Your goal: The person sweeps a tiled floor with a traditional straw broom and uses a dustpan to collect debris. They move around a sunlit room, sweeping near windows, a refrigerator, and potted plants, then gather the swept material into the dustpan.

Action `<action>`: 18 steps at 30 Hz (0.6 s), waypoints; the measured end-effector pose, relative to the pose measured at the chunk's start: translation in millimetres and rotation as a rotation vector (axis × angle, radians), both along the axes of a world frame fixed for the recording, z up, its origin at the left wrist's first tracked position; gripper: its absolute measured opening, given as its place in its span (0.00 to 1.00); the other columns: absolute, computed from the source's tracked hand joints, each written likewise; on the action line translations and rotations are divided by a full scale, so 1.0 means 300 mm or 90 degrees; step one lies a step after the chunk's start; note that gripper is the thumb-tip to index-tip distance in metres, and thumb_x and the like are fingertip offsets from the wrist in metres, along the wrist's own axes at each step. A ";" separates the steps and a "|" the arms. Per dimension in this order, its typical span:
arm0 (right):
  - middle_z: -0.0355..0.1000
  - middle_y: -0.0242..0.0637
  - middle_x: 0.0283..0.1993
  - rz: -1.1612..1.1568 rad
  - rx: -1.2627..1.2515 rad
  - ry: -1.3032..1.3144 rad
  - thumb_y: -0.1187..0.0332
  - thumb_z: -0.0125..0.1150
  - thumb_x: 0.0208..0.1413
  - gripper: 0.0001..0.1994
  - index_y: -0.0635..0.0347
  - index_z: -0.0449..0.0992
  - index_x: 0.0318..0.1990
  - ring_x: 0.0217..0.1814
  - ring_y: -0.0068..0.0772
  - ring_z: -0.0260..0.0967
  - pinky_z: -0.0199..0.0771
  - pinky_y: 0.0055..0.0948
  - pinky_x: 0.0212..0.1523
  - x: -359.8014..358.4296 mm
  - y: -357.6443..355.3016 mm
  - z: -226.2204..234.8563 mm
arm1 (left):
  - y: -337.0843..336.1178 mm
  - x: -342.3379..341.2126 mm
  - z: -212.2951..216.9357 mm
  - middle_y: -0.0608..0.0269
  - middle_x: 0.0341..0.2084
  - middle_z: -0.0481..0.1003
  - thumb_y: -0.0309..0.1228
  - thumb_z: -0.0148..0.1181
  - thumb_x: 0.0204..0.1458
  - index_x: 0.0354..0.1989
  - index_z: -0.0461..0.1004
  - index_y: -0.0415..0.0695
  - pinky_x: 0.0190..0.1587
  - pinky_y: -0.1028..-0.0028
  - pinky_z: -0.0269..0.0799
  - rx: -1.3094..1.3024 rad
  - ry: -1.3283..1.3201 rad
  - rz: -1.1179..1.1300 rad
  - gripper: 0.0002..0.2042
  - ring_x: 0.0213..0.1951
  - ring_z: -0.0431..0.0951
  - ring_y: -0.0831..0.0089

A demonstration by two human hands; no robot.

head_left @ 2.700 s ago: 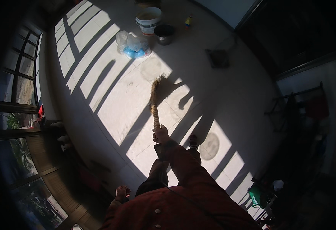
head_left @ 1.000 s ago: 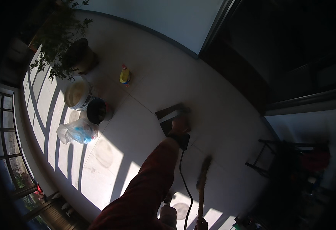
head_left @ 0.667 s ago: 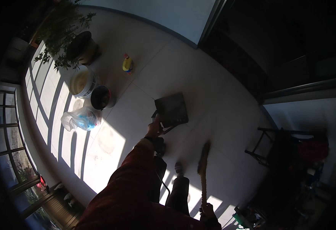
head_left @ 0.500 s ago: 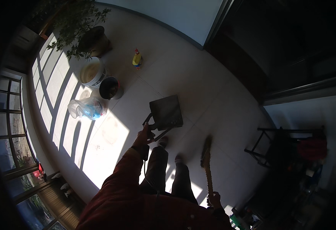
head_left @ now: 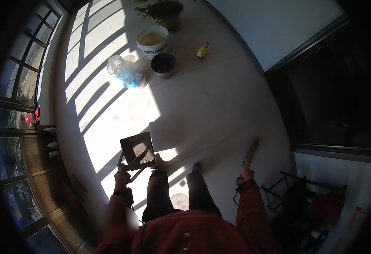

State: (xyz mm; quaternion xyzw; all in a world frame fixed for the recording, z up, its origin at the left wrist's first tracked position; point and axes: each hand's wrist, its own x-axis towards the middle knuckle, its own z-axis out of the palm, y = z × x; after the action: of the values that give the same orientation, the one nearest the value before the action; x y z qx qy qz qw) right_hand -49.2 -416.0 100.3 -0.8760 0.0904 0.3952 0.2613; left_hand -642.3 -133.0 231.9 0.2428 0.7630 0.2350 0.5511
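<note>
A dark square dustpan (head_left: pixel 128 144) hangs low, in front of my left foot, with a patch of sunlight across its inside. Pale bits of dirt (head_left: pixel 146 158) lie in it. My left hand (head_left: pixel 121 178) is closed around the dustpan's handle. Off to the right, my right hand (head_left: pixel 247 174) grips a narrow tan hand brush (head_left: pixel 250 155), which points away from me. Its far end is dark and blurred. Brush and dustpan are well apart, one on either side of my legs.
Ahead stand a white bucket (head_left: pixel 152 50), a small dark bucket (head_left: pixel 165 71), a clear plastic bag (head_left: pixel 126 73), a potted plant (head_left: pixel 168 15) and a yellow bird figure (head_left: pixel 202 52). Windows (head_left: pixel 28 84) line the left. A black metal rack (head_left: pixel 278 186) is at the lower right.
My view has turned and shifted. The dustpan has moved left, out of shade into partial sunlight. My right hand has come forward with the brush, showing more of its forearm.
</note>
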 end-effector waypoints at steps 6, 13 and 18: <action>0.75 0.35 0.23 0.883 -0.211 -0.201 0.67 0.53 0.51 0.09 0.57 0.79 0.25 0.25 0.36 0.74 0.73 0.37 0.27 -0.197 0.494 -0.268 | -0.178 -0.534 -0.099 0.66 0.11 0.67 0.59 0.57 0.50 0.23 0.70 0.43 0.11 0.76 0.63 -0.075 0.095 0.114 0.26 0.11 0.66 0.77; 0.75 0.41 0.24 0.772 -0.004 -0.197 0.67 0.51 0.50 0.11 0.60 0.78 0.25 0.31 0.41 0.75 0.73 0.38 0.32 -0.906 0.823 -0.463 | -0.410 -0.989 -0.208 0.66 0.07 0.65 0.59 0.56 0.50 0.16 0.68 0.46 0.09 0.75 0.59 -0.135 0.166 0.257 0.27 0.07 0.64 0.76; 0.72 0.42 0.22 0.851 -0.011 -0.016 0.70 0.55 0.50 0.06 0.64 0.72 0.30 0.27 0.40 0.73 0.72 0.36 0.28 -1.403 0.944 -0.534 | -0.547 -1.129 -0.252 0.65 0.10 0.67 0.60 0.53 0.51 0.23 0.73 0.42 0.12 0.75 0.67 -0.144 0.100 0.346 0.28 0.11 0.68 0.75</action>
State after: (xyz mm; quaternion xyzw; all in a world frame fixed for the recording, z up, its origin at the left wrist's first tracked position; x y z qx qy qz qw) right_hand -470.0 -132.9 -59.8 -0.7499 -0.4720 0.4612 -0.0458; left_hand -980.9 -297.0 156.1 -0.0154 0.8617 0.2679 0.4307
